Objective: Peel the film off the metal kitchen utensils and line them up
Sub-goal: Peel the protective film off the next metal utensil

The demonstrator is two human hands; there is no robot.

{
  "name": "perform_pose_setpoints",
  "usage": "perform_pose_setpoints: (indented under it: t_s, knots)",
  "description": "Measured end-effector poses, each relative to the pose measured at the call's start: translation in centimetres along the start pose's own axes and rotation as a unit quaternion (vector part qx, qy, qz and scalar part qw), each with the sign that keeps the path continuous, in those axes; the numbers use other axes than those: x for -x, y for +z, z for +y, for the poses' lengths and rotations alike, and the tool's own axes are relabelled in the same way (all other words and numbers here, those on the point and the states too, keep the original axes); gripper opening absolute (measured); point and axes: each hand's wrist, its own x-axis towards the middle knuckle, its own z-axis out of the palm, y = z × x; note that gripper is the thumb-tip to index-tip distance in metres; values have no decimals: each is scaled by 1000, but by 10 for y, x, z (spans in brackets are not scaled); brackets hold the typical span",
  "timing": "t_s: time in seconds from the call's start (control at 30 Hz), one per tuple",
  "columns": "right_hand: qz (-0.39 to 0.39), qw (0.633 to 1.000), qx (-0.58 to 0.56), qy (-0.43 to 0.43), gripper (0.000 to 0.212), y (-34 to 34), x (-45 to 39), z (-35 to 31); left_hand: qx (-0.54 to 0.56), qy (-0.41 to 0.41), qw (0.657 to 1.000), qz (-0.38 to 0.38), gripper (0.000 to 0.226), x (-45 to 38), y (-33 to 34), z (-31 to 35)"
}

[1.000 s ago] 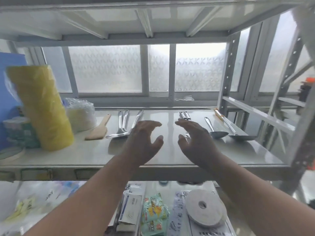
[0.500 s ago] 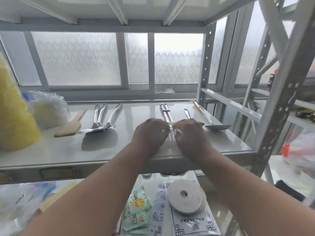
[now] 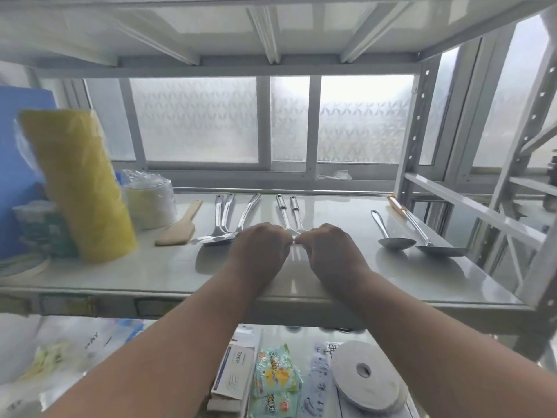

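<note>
The pair of slim steel utensils with tubular handles point(image 3: 286, 211) lies lengthwise on the glossy pale metal shelf point(image 3: 346, 276), handles pointing at the frosted patterned window point(image 3: 199, 119) behind, and their near ends disappear between the two hands. Half a second ago the hands were already bunched over this pair and they remain there; a second ago both were open and spread above the shelf. The view has also swung back leftward since then, so the tall yellow plastic-wrapped roll point(image 3: 80, 182) is in full sight again. The left hand point(image 3: 259, 251) and the right hand point(image 3: 331, 251) sit knuckles up, fingers curled under and clenched, fingertips meeting at the utensils' near ends, where a small bright strip shows between them; whether that strip is film or bare steel I cannot tell. Left of the pair on the shelf lies a cluster of three steel turners point(image 3: 224, 221), then a flat wooden spatula point(image 3: 177, 227), then a clear-wrapped stack of white bowls point(image 3: 150, 200) just beside the yellow roll. Right of the pair, well apart, lies a steel serving spoon point(image 3: 391, 236), and next to it a long steel ladle with an orange-tipped handle point(image 3: 422, 233).
</note>
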Motion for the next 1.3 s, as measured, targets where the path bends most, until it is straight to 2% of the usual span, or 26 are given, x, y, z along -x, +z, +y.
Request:
perform_pose_setpoints:
  t_s: [0.13, 0.3, 0.5, 0.6, 0.7, 0.83, 0.93, 1.03, 1.2, 1.3]
  knots:
    - [-6, 1000, -19, -6, 24, 14, -11, -2, 22, -57, 998, -19, 29, 1, 8, -8]
    - [2, 1000, 4, -14, 20, 13, -8, -2, -28, -50, 998, -21, 33, -3, 8, -2]
    - [-32, 998, -40, -23, 30, 11, -8, -4, -30, -64, 997, -25, 31, -5, 11, -4]
    - [-22, 997, -69, -25, 35, 8, -5, -5, -27, -76, 996, -35, 32, -5, 11, -4]
    - [-2, 995, -98, -14, 42, -2, 2, -5, -21, -57, 998, -23, 35, -2, 9, -3]
    - [22, 997, -76, -4, 48, -20, 22, 12, 2, 21, 1000, 11, 37, -2, 5, 7]
    - [67, 997, -28, 32, 47, -45, 39, 42, 63, 54, 997, -1, 45, -14, 7, 36]
    - [92, 989, 25, 114, 49, -74, 55, 75, 139, 63, 988, -28, 50, -31, 14, 81]
    - [25, 963, 89, 254, 59, -86, 79, 119, 220, 45, 971, -78, 57, -52, 36, 138]
    - [24, 956, 65, 286, 45, -80, 81, 131, 239, 30, 965, -106, 44, -57, 44, 147]
